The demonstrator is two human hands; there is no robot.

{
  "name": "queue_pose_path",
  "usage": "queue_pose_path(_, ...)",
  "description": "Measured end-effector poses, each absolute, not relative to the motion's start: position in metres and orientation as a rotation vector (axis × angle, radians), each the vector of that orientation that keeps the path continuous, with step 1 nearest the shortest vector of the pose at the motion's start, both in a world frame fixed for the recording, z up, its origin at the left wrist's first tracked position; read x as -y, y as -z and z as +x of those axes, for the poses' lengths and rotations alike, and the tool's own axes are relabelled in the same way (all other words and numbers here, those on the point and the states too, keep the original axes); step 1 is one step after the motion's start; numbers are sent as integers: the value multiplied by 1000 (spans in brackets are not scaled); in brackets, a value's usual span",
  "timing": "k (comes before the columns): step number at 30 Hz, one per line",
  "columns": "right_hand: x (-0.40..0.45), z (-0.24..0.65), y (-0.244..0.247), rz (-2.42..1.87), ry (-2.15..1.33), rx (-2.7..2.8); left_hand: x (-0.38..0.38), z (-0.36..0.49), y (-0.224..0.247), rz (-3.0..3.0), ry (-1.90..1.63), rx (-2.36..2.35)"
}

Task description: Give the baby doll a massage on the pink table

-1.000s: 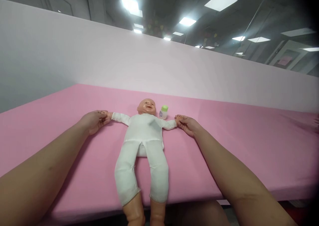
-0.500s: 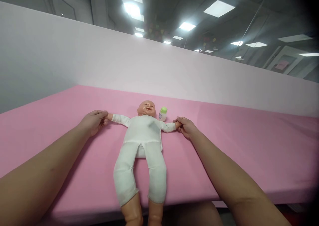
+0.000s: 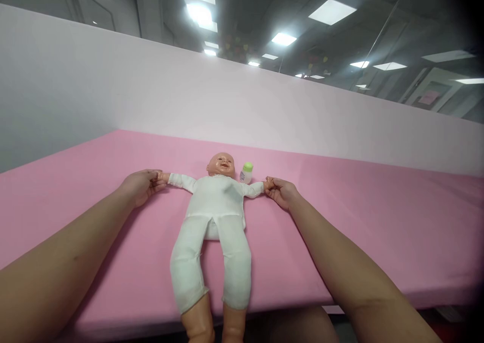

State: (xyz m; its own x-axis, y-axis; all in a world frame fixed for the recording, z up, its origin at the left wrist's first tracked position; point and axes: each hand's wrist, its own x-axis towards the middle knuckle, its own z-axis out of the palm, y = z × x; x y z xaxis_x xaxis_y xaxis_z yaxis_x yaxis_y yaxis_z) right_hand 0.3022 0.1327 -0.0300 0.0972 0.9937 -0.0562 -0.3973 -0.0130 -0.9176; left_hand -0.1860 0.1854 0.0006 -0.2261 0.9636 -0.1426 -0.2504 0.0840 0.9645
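Observation:
A baby doll (image 3: pixel 215 196) with a white cloth body lies on its back on the pink padded table (image 3: pixel 378 222). Its head points away from me and its arms are stretched out to both sides. My left hand (image 3: pixel 141 187) is closed around the doll's hand on the left. On the other side, my right hand (image 3: pixel 283 191) grips the doll's other hand between thumb and fingers. Beside the doll's head stands a small clear bottle (image 3: pixel 246 173) with a green cap. The doll's lower legs reach past the near table edge, and its feet are out of view.
A white wall (image 3: pixel 242 101) runs along the back of the table, with a glass or mirror panel (image 3: pixel 257 25) above it showing ceiling lights. Below the table's front edge, part of a leg (image 3: pixel 298 325) shows.
The doll has shifted very slightly left in view. Both hands keep hold of the doll's hands, with its arms still spread.

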Motion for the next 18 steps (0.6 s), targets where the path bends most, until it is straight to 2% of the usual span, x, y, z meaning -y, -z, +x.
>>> queue_pose_path(10, -125, 301, 27, -982, -1295, 874, -184, -190, 5, 927, -1395, -1183)
queue_pose_path(18, -128, 294, 28, -1111, -1145, 900, -181, -192, 4, 1020, -1375, -1189)
